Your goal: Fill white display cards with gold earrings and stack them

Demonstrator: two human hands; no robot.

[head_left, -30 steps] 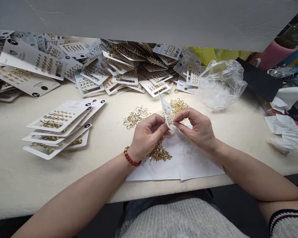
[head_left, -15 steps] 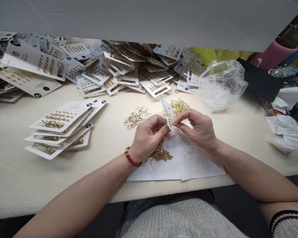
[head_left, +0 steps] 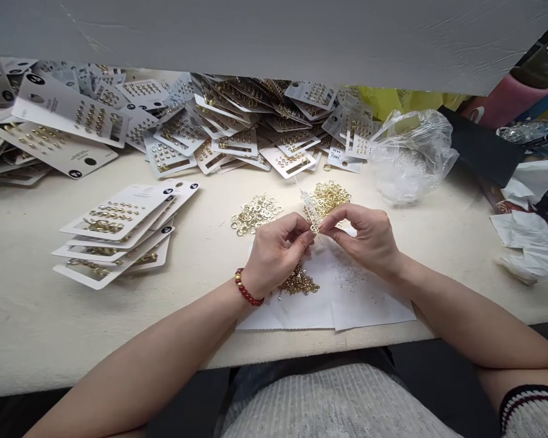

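Note:
My left hand [head_left: 276, 252] and my right hand [head_left: 363, 237] meet over the white paper sheets [head_left: 347, 298], both pinched on a small earring card [head_left: 308, 204] that stands edge-on between the fingertips. A red bead bracelet [head_left: 246, 291] circles my left wrist. Under my left hand lies a heap of small gold pieces [head_left: 299, 283]. Two more gold heaps lie beyond: gold rings [head_left: 256, 214] to the left and a gold pile [head_left: 331, 196] behind the card. Tiny clear bits are scattered on the paper by my right wrist.
A stack of filled earring cards [head_left: 119, 234] lies at the left. A large heap of cards [head_left: 187, 121] runs along the back under a grey board. A crumpled clear plastic bag [head_left: 408, 155] sits at the right, with white wrappings [head_left: 530, 243] at the far right edge.
The card has turned from showing its face to nearly edge-on between my fingers. Both hands stay in place, pinching it.

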